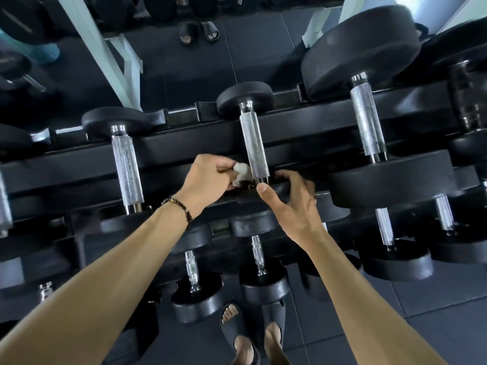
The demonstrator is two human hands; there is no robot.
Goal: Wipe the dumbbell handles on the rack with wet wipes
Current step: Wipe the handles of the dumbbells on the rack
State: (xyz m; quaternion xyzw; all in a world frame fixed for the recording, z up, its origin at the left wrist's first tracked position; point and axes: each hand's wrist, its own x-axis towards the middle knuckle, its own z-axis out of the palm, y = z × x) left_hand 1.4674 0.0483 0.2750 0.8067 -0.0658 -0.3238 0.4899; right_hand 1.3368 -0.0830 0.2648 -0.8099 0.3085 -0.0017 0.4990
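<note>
Presently the wet wipe [242, 172] touches the near end of the middle handle [255, 147] on the rack's [66, 167] top tier, so wiping appears under way here. Which handles are finished cannot be told; the left handle [127, 169] and right handle [366, 119] show no contact, and the lower tier seemingly remains. Left hand [208, 180]: fingers curled, pinching the bunched wipe. Right hand [292, 201]: fingers curled over the dumbbell's near head [279, 192], thumb extended towards the handle end.
</note>
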